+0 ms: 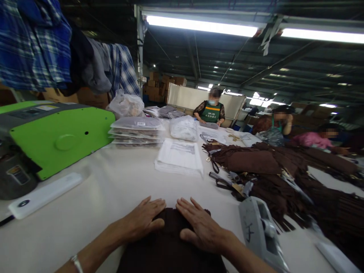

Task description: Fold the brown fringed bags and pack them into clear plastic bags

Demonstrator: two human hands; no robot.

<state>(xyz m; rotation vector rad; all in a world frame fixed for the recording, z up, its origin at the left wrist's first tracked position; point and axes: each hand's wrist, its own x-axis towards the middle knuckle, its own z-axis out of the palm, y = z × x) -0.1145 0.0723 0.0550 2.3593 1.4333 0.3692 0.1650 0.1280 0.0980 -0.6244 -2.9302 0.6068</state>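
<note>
A dark brown fabric bag or piece [170,250] lies flat on the table in front of me, its lower part cut off by the frame; I cannot tell its exact kind. My left hand [145,220] rests flat on its upper left edge, fingers stretched out, a bracelet on the wrist. On the upper right edge lies my right hand [199,223], palm down with the fingers extended. Neither hand grasps anything. Just right of my right arm stands a grey tape dispenser [260,231].
Brown fringed bags [253,161] with straps are heaped on the right. Ahead lie white plastic bags [179,157] and a stack of packed garments [136,132]. A green machine [65,138] and a white handheld device [45,195] occupy the left. Co-workers [212,112] sit or stand beyond.
</note>
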